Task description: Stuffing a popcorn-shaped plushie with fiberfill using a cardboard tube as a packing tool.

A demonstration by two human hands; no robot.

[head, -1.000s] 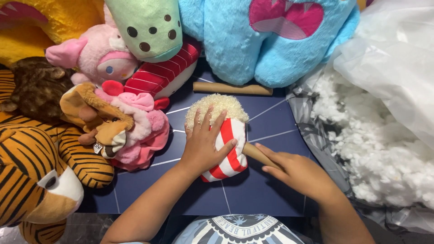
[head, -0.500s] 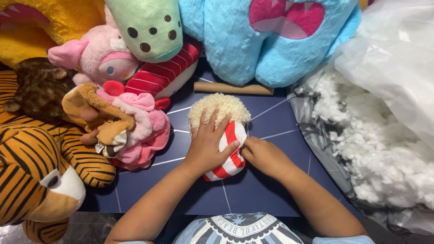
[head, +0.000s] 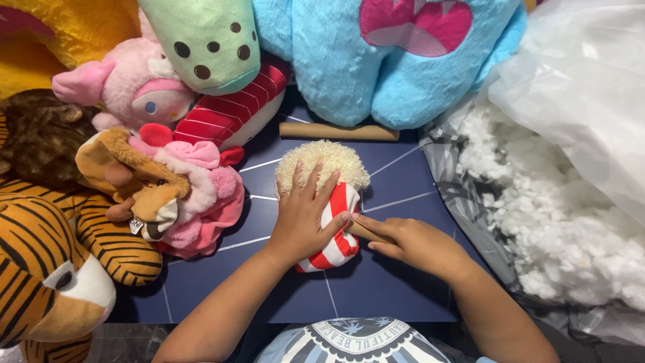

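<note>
At the centre of the frame, the left hand (head: 304, 218) lies flat with fingers spread on a small plush toy (head: 327, 202), striped red and white below a cream fluffy top, pressing it to the dark blue desk (head: 376, 282). The right hand (head: 410, 242) comes in from the right, its fingers curled around a thin tan stick (head: 366, 232) whose tip meets the toy's striped side; most of the stick is hidden inside the hand. Compared with a second ago, the right hand has moved in closer to the toy and then eased slightly back, while the left hand has stayed pressed on top.

Just above the toy, a brown cardboard tube (head: 339, 131) lies across the desk, partly tucked under a large light-blue plush (head: 390, 60) cut off by the top edge. At the left sits a heap of soft toys: a pink plush (head: 201, 195), a tan lion plush (head: 134, 178) with a small white tag too small to make out, and a striped tiger plush (head: 60, 269) cut off at the lower left. At the right, loose white stuffing (head: 557, 228) spills from a clear plastic bag (head: 578, 87).
</note>
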